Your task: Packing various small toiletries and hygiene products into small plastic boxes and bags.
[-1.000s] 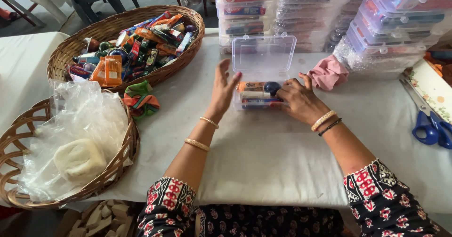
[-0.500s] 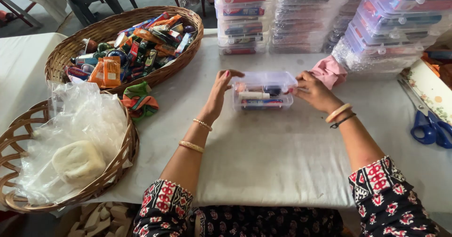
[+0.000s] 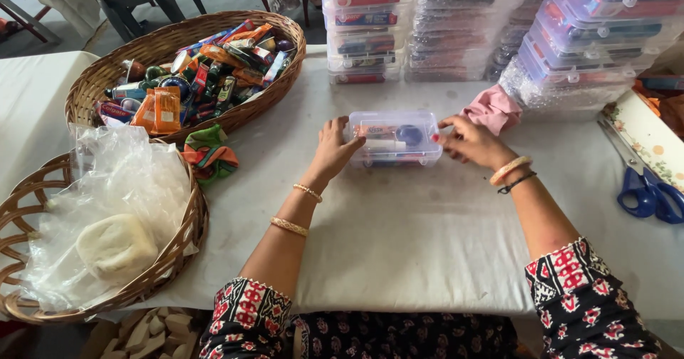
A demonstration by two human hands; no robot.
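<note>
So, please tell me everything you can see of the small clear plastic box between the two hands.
The small clear plastic box is rectangular with rounded corners and looks like thin transparent plastic. Its lid is down. Small items show through it: an orange packet, a white tube, a dark blue round piece. It lies flat on the white table, before stacks of similar boxes. The left hand and right hand touch its ends.

Wicker basket of packets (image 3: 92, 84), bagged basket (image 3: 187, 225), stacked clear boxes (image 3: 456, 27), blue scissors (image 3: 645, 188), pink cloth (image 3: 493, 108).
</note>
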